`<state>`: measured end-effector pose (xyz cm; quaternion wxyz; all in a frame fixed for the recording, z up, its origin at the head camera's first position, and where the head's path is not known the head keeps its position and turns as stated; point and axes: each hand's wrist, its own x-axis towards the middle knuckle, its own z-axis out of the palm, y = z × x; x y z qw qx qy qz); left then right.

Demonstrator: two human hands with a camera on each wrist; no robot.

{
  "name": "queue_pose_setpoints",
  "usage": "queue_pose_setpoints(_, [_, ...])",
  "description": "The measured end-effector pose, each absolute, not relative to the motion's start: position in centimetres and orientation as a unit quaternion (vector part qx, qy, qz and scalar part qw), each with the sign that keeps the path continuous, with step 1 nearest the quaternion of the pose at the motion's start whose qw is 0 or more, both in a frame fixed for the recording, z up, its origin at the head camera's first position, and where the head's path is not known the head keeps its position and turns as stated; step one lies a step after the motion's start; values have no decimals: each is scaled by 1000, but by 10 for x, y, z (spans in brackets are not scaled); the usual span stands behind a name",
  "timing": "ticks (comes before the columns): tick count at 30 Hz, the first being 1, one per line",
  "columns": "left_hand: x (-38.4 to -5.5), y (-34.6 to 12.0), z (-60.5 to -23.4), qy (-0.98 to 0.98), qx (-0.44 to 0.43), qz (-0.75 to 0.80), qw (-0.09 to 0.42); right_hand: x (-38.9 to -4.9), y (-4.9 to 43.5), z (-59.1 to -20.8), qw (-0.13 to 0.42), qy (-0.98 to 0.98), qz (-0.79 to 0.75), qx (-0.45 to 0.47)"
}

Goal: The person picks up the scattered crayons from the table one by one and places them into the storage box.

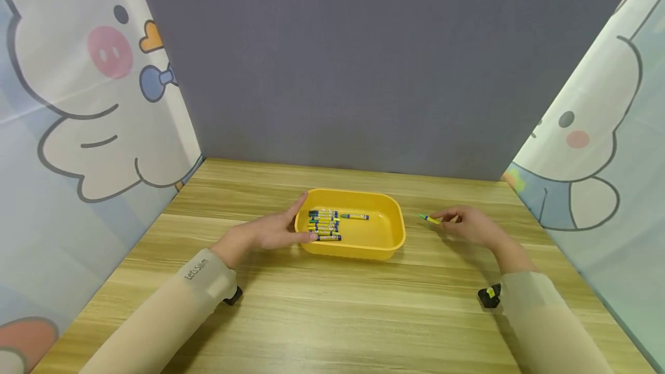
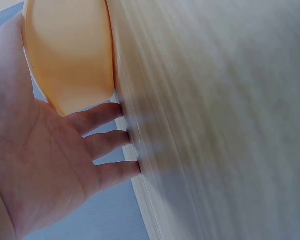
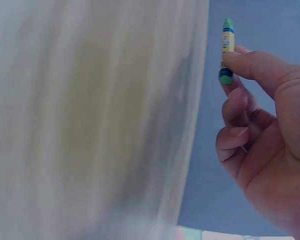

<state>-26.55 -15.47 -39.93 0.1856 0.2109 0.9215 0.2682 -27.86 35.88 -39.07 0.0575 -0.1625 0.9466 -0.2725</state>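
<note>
My right hand (image 1: 467, 225) pinches a light green crayon (image 3: 228, 42) between thumb and index finger; its other fingers curl loosely toward the palm. The crayon has a yellow wrapper with dark blue bands and points toward the yellow tray (image 1: 381, 251), a little to the tray's right. My left hand (image 1: 270, 229) spans the tray's left end, thumb along the front rim and index finger at the back-left corner. In the left wrist view, three of its fingers (image 2: 107, 142) stretch out straight below the tray's end. Inside the tray, several crayons (image 1: 324, 228) lie in a stacked row at the left.
One more green crayon (image 1: 355, 216) lies apart near the tray's middle. The wood-grain table (image 1: 332, 316) ends at a dark grey panel (image 1: 332, 74) behind. Cartoon-print curtains (image 1: 78, 131) hang on both sides. A small black device (image 1: 489, 296) sits at the right wrist.
</note>
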Motion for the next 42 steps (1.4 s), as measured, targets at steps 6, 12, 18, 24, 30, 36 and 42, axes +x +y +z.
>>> queue_pose_setpoints(6, [-265,-154,-398,920,211,271,187,-281,336,-372,20,938,-297,-178])
queue_pose_setpoints(12, [-264,-153,-397,923,207,263,187,-284,305,-353,9,938,-287,-194])
queue_pose_setpoints(18, [-265,-153,-398,927,207,252,183,-287,267,-348,17,929,-308,-205])
queue_pose_setpoints(24, [-266,-152,-399,927,212,252,178,-295,229,-359,27,917,-322,-235])
queue_pose_setpoints(30, [-266,-151,-403,927,210,255,179,-302,202,-377,32,907,-323,-268])
queue_pose_setpoints(36, [-266,-151,-405,926,210,256,182,-305,195,-391,24,910,-308,-276])
queue_pose_setpoints(42, [-268,-153,-403,925,216,259,175,-308,191,-396,6,923,-255,-288])
